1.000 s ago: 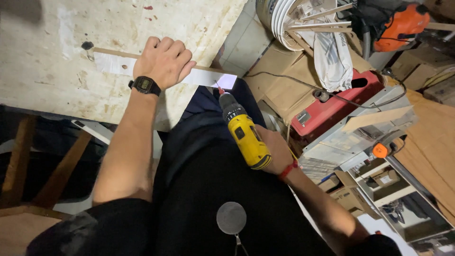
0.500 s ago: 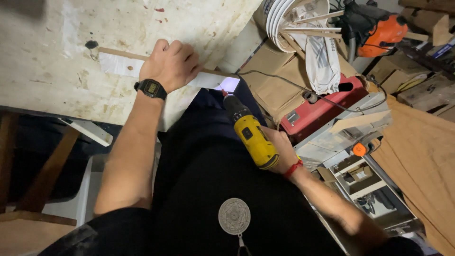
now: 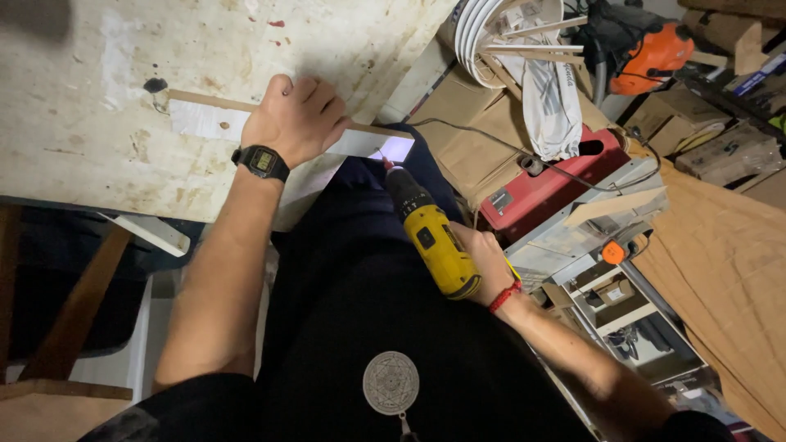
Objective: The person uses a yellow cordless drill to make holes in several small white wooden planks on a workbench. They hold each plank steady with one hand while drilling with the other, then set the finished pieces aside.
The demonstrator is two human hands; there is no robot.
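1. There is one worktable [image 3: 98, 106] in view. Its top is flat, painted off-white, worn and stained, with small red and dark spots.
2. On the table lies one thin wooden strip [image 3: 205, 101], long and narrow, pale brown. Under it is one white flat panel [image 3: 360, 143], smooth, and its end sticks out over the table edge.
3. The left hand [image 3: 299, 119] lies flat on the strip and the panel, fingers together and pressing down, pointing to about 2 o'clock. It is not closed around anything. On this wrist is one black watch [image 3: 260, 162] with a rectangular face.
4. The right hand [image 3: 483, 262] is clamped around the handle of one drill [image 3: 430, 233]. The drill is yellow plastic with a black front part, and its tip points to about 11 o'clock, at the lit end of the panel. If the tip touches the panel, I cannot tell. On this wrist is one red cord bracelet [image 3: 503, 296].
5. On the dark clothing hangs one round grey metal pendant [image 3: 390, 382] with a fine pattern.
6. At 3 o'clock from the drill stands one red metal machine [image 3: 548, 192], box-shaped, with a grey frame beside it.
7. At 1 o'clock there is one orange and black power tool [image 3: 655, 51], and near it one stack of white round plates or lids [image 3: 475, 37]; the number of them I cannot count.
8. Several brown cardboard boxes [image 3: 458, 147] stand between the table and the red machine.
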